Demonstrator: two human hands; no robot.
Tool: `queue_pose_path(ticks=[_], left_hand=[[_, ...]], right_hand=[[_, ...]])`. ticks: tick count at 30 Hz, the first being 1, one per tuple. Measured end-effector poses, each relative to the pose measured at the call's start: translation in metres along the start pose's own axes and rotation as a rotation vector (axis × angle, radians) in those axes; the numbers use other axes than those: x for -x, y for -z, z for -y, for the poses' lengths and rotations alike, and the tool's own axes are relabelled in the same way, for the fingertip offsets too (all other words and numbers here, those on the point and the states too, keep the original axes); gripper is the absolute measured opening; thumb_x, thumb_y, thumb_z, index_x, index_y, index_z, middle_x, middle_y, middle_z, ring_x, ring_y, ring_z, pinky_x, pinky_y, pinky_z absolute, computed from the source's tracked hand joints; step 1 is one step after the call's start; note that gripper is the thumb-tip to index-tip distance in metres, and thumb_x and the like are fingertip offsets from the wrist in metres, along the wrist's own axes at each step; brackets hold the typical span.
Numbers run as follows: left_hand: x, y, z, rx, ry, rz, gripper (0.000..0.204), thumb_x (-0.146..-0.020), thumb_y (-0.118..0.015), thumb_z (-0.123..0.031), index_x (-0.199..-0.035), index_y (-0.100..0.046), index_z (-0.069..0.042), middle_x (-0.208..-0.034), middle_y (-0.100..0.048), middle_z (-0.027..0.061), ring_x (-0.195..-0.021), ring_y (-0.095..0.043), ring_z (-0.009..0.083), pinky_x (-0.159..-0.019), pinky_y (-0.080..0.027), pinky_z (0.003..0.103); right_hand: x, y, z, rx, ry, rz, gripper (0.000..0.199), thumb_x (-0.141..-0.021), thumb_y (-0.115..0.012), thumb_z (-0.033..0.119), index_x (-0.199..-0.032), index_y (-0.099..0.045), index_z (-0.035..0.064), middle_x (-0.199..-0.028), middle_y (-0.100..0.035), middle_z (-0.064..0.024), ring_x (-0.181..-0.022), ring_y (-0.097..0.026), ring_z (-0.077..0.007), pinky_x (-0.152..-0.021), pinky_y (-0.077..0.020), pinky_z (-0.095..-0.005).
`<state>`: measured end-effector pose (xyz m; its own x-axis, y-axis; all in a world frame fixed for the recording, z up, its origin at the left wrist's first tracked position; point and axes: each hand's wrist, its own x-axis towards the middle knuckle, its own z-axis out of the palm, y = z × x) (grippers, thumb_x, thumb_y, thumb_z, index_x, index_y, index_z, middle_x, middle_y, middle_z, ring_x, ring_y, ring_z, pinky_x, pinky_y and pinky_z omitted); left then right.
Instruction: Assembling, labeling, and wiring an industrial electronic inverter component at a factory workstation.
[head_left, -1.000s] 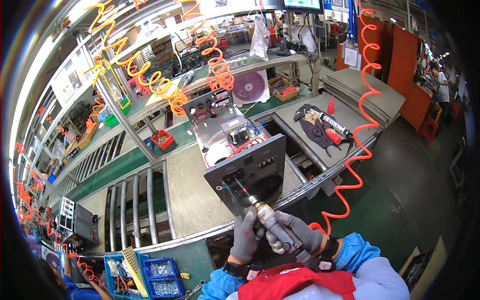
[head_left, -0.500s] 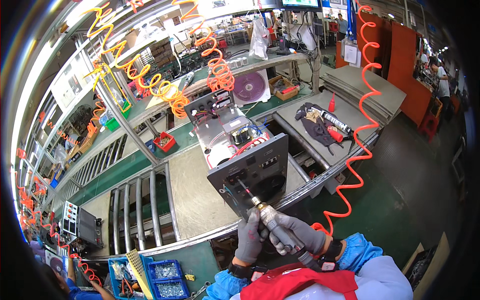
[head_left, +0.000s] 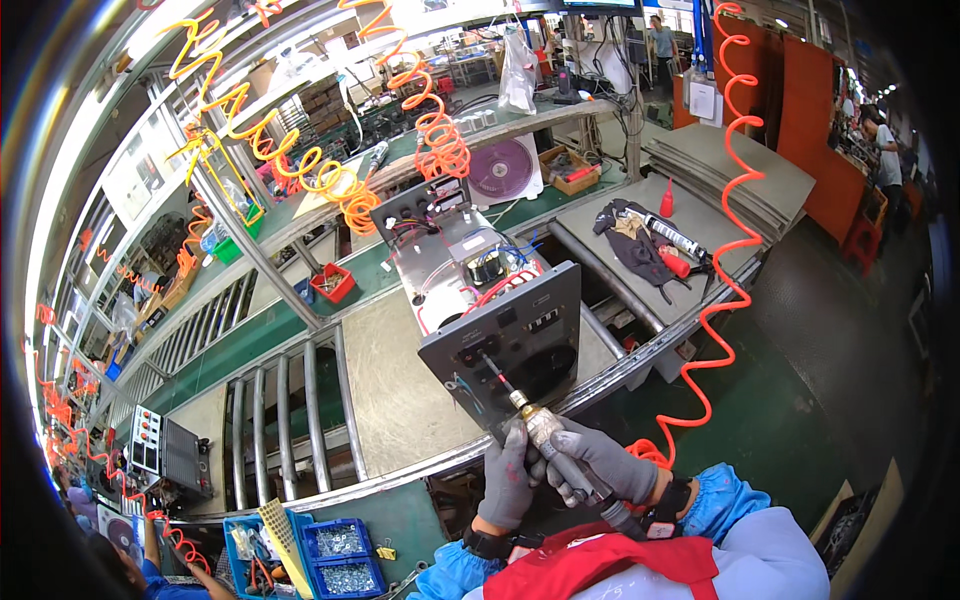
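My right hand (head_left: 612,462), in a grey glove, is wrapped round a pneumatic screwdriver (head_left: 545,428). Its long bit points up and left, the tip at the dark grey panel (head_left: 500,330) near some small round fittings. My left hand (head_left: 508,485), gloved too, is closed beside the screwdriver's front end; what its fingers hold, if anything, is hidden. The panel stands upright, slightly tilted, at the near end of an open metal chassis (head_left: 440,265). A transformer (head_left: 487,268) and red and blue wires show inside the chassis. A large round dark opening (head_left: 545,373) is in the panel's lower part.
Metal rollers (head_left: 287,425) and a board (head_left: 390,400) lie left of the chassis. Blue bins of small hardware (head_left: 342,560) stand at lower left. An orange coiled hose (head_left: 715,350) hangs at right. Beyond the chassis lie a dark cloth (head_left: 635,245) and a red bottle (head_left: 667,200).
The view has shifted slightly. Both hands and the screwdriver hold nearly the same pose, with the bit still at the panel.
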<state>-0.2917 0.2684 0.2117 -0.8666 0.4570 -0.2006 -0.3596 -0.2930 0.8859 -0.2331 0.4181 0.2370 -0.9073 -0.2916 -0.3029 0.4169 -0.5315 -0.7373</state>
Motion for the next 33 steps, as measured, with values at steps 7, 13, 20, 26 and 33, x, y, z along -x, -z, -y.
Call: queue_pose_path(ticks=[7,13,20,26,33], left_hand=[[-0.002,0.004,0.007,0.048,0.004,-0.006,0.026,-0.099,-0.049,-0.036,-0.089,-0.053,-0.011,-0.062,-0.042,-0.0051,-0.047,-0.040,0.0045,-0.040,-0.027,0.020],[-0.004,0.013,0.021,-0.182,-0.120,-0.089,0.024,-0.099,-0.049,-0.034,-0.095,-0.056,-0.011,-0.065,-0.046,-0.0048,-0.050,-0.044,0.0053,-0.041,-0.032,0.019],[-0.009,0.015,0.022,-0.367,-0.339,-0.078,0.023,-0.099,-0.050,-0.031,-0.091,-0.056,-0.010,-0.065,-0.045,-0.0046,-0.051,-0.043,0.0055,-0.042,-0.030,0.020],[0.002,-0.005,-0.008,-0.060,-0.019,-0.007,0.031,-0.098,-0.049,-0.040,-0.091,-0.056,-0.011,-0.061,-0.041,-0.0065,-0.048,-0.038,0.0036,-0.041,-0.026,0.020],[0.000,0.001,-0.003,0.041,-0.018,-0.005,0.024,-0.100,-0.048,-0.032,-0.089,-0.054,-0.011,-0.058,-0.040,-0.0063,-0.045,-0.035,0.0038,-0.040,-0.026,0.021]], right_hand=[[-0.005,0.002,-0.007,0.206,0.030,-0.104,0.058,-0.095,-0.054,0.028,-0.145,-0.029,0.0100,-0.083,-0.060,-0.0068,-0.062,-0.058,-0.0122,-0.049,-0.0504,-0.0263],[-0.013,0.002,-0.022,0.457,0.095,-0.227,0.080,-0.089,-0.064,0.028,-0.152,-0.018,0.0077,-0.086,-0.061,-0.0087,-0.063,-0.059,-0.0130,-0.055,-0.0497,-0.0271],[-0.019,0.010,-0.030,0.630,0.166,-0.284,0.075,-0.090,-0.061,0.041,-0.148,-0.027,0.0065,-0.092,-0.064,-0.0108,-0.068,-0.063,-0.0160,-0.058,-0.0504,-0.0291],[-0.013,0.025,-0.020,-0.458,-0.156,0.291,0.053,-0.097,-0.043,0.053,-0.120,-0.051,0.0055,-0.084,-0.061,-0.0084,-0.056,-0.057,-0.0136,-0.047,-0.0436,-0.0273],[-0.005,0.004,-0.002,-0.178,-0.104,0.076,0.034,-0.101,-0.043,0.038,-0.117,-0.046,0.0084,-0.079,-0.062,-0.0102,-0.052,-0.059,-0.0148,-0.043,-0.0507,-0.0277]])
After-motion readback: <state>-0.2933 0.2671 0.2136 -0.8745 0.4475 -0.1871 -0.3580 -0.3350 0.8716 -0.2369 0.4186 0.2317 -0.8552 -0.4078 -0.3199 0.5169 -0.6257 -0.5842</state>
